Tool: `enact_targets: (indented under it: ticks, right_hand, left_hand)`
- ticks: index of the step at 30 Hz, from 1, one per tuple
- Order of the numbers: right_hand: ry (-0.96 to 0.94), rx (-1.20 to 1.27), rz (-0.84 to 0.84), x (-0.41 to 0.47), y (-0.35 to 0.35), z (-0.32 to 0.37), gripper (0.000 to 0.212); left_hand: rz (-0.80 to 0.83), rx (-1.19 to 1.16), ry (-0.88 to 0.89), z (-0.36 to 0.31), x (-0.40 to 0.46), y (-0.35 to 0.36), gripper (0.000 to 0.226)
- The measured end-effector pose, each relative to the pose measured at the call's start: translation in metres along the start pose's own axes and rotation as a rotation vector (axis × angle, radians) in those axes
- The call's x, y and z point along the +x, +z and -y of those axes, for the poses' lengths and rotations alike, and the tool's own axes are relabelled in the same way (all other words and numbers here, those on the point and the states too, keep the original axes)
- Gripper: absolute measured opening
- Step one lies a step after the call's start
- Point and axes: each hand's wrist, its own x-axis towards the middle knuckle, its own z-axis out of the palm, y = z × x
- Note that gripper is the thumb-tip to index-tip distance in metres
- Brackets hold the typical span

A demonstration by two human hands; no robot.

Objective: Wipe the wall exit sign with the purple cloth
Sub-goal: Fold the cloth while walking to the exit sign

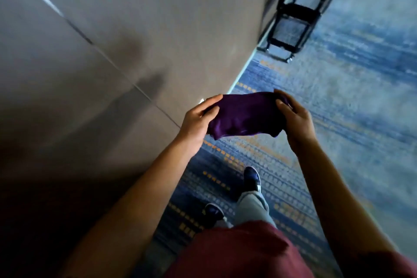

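Both hands hold the purple cloth out in front, over the carpet, next to the wall.

Left hand grips the cloth's left end, thumb on top & fingers curled under; right hand grips the right end w/ thumb on the near side & fingers wrapped over the far edge. Cloth is bunched & stretched between them, bottom edge sagging a bit, not touching the wall. Wall is grey w/ a thin seam running diagonally, fills the left side of view. Blue patterned carpet w/ orange dashes on the right. Black metal frame on wheels stands farther along by the wall. Below: dark shoes, grey trousers, maroon shirt. Exit sign not in view.
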Motion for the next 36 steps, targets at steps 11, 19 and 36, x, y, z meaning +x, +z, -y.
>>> enact_targets:
  ticks: [11,19,36]
  right_hand:
    - [0.137,0.126,-0.252,-0.087,-0.023,-0.102,0.035]
    - [0.149,-0.024,-0.391,-0.114,-0.013,-0.148,0.027]
    - [0.208,-0.02,-0.377,-0.092,0.049,-0.204,0.031]
  left_hand:
    - [0.106,0.251,0.071,0.053,-0.017,0.012,0.032]
    - [0.218,0.274,-0.091,0.101,0.007,-0.013,0.028]
    - [0.274,0.283,-0.024,0.137,0.058,-0.088,0.028]
